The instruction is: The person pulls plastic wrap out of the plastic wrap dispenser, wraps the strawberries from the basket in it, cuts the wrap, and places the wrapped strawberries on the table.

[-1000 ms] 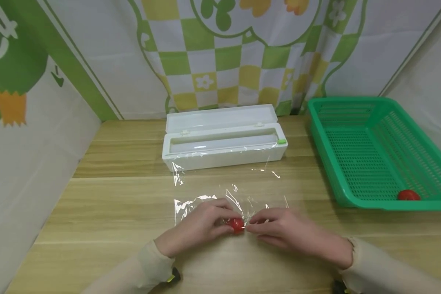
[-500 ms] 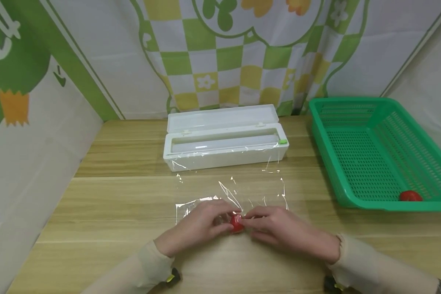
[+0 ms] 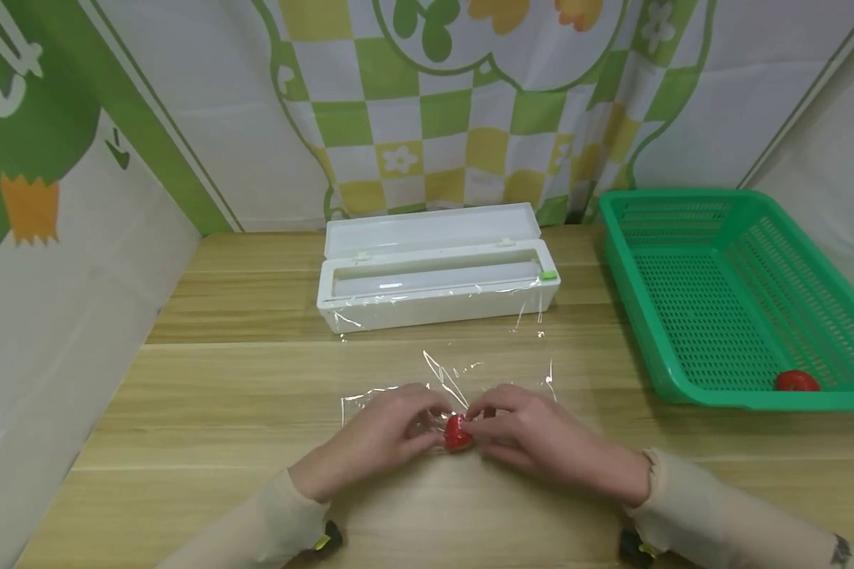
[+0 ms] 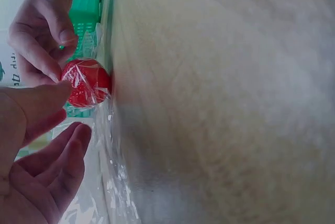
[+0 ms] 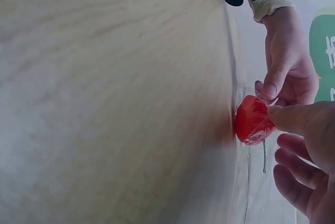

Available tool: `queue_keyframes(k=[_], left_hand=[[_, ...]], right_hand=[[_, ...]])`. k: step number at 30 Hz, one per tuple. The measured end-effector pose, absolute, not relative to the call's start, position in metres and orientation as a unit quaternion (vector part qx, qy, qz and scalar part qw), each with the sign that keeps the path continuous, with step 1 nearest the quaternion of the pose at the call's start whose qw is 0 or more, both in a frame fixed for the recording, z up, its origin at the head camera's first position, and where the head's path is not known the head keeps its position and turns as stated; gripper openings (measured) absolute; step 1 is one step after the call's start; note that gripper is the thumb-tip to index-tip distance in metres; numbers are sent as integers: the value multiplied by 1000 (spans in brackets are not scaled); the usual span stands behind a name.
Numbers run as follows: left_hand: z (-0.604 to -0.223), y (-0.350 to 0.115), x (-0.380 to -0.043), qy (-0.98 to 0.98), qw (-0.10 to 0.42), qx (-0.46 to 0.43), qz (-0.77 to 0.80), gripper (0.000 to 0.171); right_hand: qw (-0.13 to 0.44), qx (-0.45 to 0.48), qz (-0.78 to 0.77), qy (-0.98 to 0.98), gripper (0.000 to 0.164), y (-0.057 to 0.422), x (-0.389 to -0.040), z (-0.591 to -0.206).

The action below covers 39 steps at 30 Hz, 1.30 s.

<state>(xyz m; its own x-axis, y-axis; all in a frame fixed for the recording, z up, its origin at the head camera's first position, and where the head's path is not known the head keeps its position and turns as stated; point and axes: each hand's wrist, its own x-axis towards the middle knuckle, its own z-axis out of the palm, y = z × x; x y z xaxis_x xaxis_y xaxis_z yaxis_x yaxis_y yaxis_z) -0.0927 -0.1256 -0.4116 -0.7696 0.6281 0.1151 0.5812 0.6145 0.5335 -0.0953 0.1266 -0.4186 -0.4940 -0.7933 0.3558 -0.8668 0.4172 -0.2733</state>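
A small round red fruit [image 3: 459, 434], its exact kind unclear, lies on the wooden table with transparent cling film [image 4: 84, 75] wrinkled over it. My left hand [image 3: 380, 431] holds it from the left; in the left wrist view its thumb touches the wrapped side while the other fingers curl lower down. From the right, my right hand [image 3: 541, 435] pinches at the film-covered fruit, thumb on it in the right wrist view and the rest of the fingers bent. The film sheet stretches back to a white dispenser box [image 3: 437, 308] with its lid raised and a roll inside.
At the right stands a green plastic basket [image 3: 648, 348] with another red fruit [image 3: 797, 382] inside its near edge. A patterned curtain [image 3: 455, 142] hangs behind the table, and a white fabric wall [image 3: 78, 332] rises at the left.
My right hand has moved left until it touches the fruit. The film has been drawn over and around it. My left hand has stayed nearly in place beside it.
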Motion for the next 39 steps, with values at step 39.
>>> queue_keyframes(k=[39], left_hand=[[-399, -118, -106, 911, 61, 281, 295, 14]], right_hand=[[-20, 417, 257, -872, 21, 103, -133, -399]])
